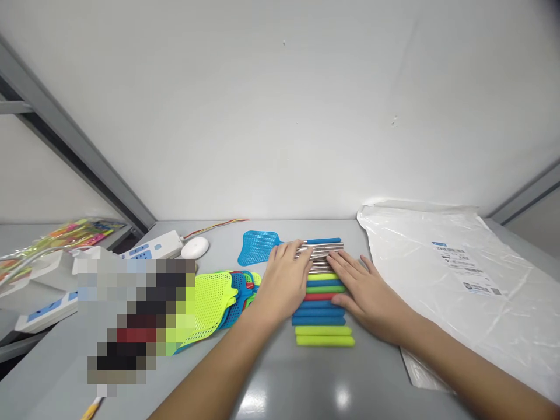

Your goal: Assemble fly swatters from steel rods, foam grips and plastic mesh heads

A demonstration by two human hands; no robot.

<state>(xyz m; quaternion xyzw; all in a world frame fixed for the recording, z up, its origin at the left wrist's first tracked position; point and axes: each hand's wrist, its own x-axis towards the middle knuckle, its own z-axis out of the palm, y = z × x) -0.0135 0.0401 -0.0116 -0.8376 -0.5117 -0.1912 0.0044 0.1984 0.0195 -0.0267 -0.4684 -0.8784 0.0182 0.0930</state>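
Note:
In the head view a row of metal rods (321, 266) and colored handle tubes lies across the table. My left hand (284, 277) rests over the left ends of the rods, its fingers stretched forward and partly hiding them. On the right ends lie the outstretched fingers of my right hand (356, 286), with the thumb apart, beside a red tube (319, 297). Nearest me are yellow tubes (324, 340) and blue tubes (318, 321). Beyond my left hand is a blue fly swatter head (258, 247), and a blue tube (324, 240) lies at the back.
Overlapping fly swatter heads (207, 297) in yellow, blue and red lie left, partly under a pixelated patch. A white plastic mailer (437, 262) covers the right side. Power strips (151, 245), a round white device (195, 248) and bagged colorful items (83, 233) are farther left.

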